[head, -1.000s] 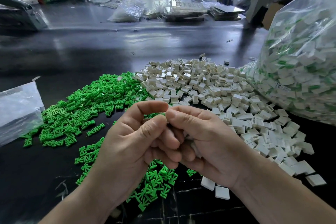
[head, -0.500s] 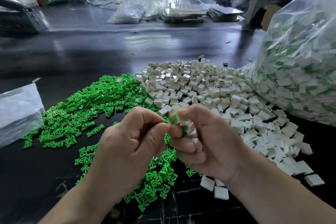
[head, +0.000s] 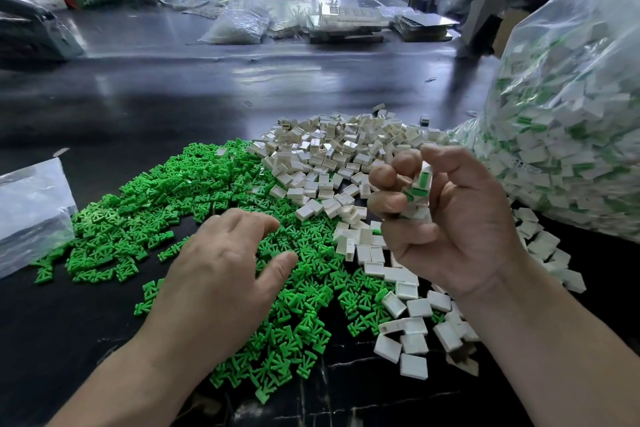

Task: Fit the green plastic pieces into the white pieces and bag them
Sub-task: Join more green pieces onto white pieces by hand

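A short stack of fitted pieces (head: 420,185), white shells with green inserts showing, sits in the right hand (head: 460,229). Its fingers and thumb curl round the stack, raised above the middle of the dark desk (head: 173,97). The left hand (head: 221,274) is spread palm down with relaxed fingers over the green pieces (head: 166,198); whether its fingertips touch them is unclear. That green heap runs toward the desk's left edge, with the white pieces (head: 339,152) heaped just beside it on the right. A big clear bag (head: 571,114) of white and green parts stands at the right edge. A smaller clear bag (head: 31,211) lies at the left edge.
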Demonstrator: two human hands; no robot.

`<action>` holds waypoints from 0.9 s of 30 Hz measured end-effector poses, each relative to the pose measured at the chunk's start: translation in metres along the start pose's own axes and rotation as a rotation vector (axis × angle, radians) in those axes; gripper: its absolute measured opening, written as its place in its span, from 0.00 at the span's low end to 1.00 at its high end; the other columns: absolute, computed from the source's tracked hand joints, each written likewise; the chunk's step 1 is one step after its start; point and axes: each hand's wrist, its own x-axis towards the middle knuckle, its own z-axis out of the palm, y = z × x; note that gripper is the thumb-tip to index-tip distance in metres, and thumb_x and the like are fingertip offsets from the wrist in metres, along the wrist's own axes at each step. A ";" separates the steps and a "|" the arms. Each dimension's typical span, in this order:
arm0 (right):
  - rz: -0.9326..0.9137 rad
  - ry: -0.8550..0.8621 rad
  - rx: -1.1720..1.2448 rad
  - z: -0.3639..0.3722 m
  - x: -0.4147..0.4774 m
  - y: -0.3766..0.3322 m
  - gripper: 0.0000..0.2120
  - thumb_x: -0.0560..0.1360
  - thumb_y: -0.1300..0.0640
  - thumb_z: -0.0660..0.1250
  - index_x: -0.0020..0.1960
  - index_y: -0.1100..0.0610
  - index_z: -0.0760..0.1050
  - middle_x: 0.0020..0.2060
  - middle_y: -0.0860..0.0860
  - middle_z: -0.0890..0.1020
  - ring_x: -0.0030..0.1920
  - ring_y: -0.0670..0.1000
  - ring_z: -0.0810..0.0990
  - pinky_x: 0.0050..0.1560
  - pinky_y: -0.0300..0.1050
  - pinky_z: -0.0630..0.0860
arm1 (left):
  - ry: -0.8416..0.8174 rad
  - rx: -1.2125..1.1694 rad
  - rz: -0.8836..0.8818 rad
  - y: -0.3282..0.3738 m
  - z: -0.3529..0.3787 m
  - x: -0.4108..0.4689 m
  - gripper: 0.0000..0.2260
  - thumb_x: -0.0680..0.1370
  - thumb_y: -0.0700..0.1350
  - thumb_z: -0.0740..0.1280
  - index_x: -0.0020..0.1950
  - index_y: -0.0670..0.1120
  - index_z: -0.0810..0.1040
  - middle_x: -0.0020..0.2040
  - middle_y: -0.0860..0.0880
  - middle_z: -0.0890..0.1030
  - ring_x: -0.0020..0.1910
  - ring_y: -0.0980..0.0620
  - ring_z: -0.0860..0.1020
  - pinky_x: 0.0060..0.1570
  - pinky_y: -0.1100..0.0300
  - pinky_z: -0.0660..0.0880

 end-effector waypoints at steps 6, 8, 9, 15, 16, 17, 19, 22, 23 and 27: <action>0.033 0.111 0.029 -0.002 0.004 0.004 0.14 0.59 0.59 0.77 0.38 0.56 0.74 0.36 0.52 0.76 0.27 0.47 0.74 0.16 0.34 0.67 | -0.214 0.216 0.021 0.003 0.003 0.000 0.39 0.67 0.74 0.39 0.74 0.61 0.62 0.73 0.59 0.64 0.72 0.56 0.60 0.70 0.52 0.57; 0.029 0.136 0.020 -0.003 0.005 0.002 0.17 0.57 0.61 0.77 0.43 0.57 0.75 0.38 0.54 0.78 0.28 0.47 0.75 0.17 0.35 0.68 | -0.209 0.220 0.048 0.002 0.003 0.001 0.36 0.69 0.73 0.43 0.71 0.61 0.68 0.70 0.60 0.68 0.70 0.56 0.63 0.67 0.52 0.60; 0.029 0.149 0.013 -0.003 0.005 0.001 0.16 0.57 0.62 0.76 0.43 0.58 0.77 0.38 0.54 0.79 0.29 0.48 0.75 0.17 0.35 0.69 | -0.199 0.211 0.062 0.001 0.003 0.001 0.33 0.71 0.72 0.46 0.69 0.61 0.71 0.68 0.60 0.70 0.68 0.56 0.65 0.65 0.52 0.61; 0.049 0.149 0.012 -0.004 0.006 0.001 0.16 0.48 0.62 0.78 0.35 0.60 0.81 0.40 0.55 0.79 0.32 0.50 0.75 0.20 0.37 0.71 | -0.127 0.084 0.095 -0.001 0.006 0.002 0.19 0.77 0.61 0.60 0.63 0.56 0.78 0.61 0.60 0.76 0.61 0.58 0.69 0.61 0.59 0.64; 0.046 0.158 0.007 -0.004 0.006 0.002 0.16 0.48 0.62 0.78 0.35 0.60 0.80 0.39 0.55 0.79 0.32 0.50 0.75 0.20 0.37 0.71 | -0.111 0.072 0.099 -0.001 0.007 0.002 0.17 0.77 0.59 0.62 0.63 0.56 0.79 0.60 0.60 0.77 0.60 0.58 0.70 0.60 0.59 0.65; 0.042 0.172 -0.002 -0.004 0.006 0.002 0.14 0.50 0.60 0.78 0.34 0.59 0.80 0.39 0.55 0.79 0.32 0.49 0.75 0.20 0.37 0.70 | -0.096 0.069 0.104 -0.002 0.007 0.002 0.16 0.78 0.57 0.63 0.62 0.55 0.79 0.59 0.60 0.78 0.59 0.58 0.71 0.60 0.59 0.66; 0.034 0.194 -0.018 -0.006 0.007 0.002 0.10 0.55 0.57 0.76 0.32 0.57 0.78 0.38 0.54 0.78 0.30 0.48 0.74 0.19 0.36 0.70 | -0.079 0.076 0.109 -0.002 0.008 0.003 0.14 0.78 0.55 0.65 0.61 0.55 0.80 0.57 0.59 0.78 0.58 0.57 0.72 0.58 0.58 0.68; 0.034 0.155 -0.061 -0.012 0.008 0.002 0.10 0.63 0.59 0.75 0.37 0.56 0.74 0.38 0.53 0.77 0.26 0.45 0.72 0.17 0.34 0.68 | -0.075 0.081 0.111 -0.002 0.009 0.004 0.13 0.77 0.54 0.67 0.60 0.56 0.80 0.55 0.58 0.78 0.57 0.55 0.72 0.56 0.57 0.69; 0.039 0.124 -0.107 -0.014 0.008 0.002 0.09 0.67 0.59 0.74 0.39 0.57 0.73 0.38 0.53 0.77 0.24 0.44 0.72 0.17 0.34 0.67 | -0.067 0.075 0.110 -0.002 0.009 0.004 0.13 0.76 0.54 0.68 0.60 0.56 0.80 0.54 0.58 0.78 0.56 0.55 0.72 0.55 0.57 0.68; 0.006 0.089 -0.561 -0.011 0.001 0.003 0.06 0.71 0.59 0.74 0.48 0.59 0.82 0.34 0.53 0.79 0.23 0.45 0.72 0.18 0.36 0.68 | -0.056 0.027 0.094 -0.001 0.009 0.005 0.12 0.76 0.52 0.70 0.59 0.57 0.80 0.50 0.59 0.75 0.54 0.56 0.71 0.51 0.60 0.68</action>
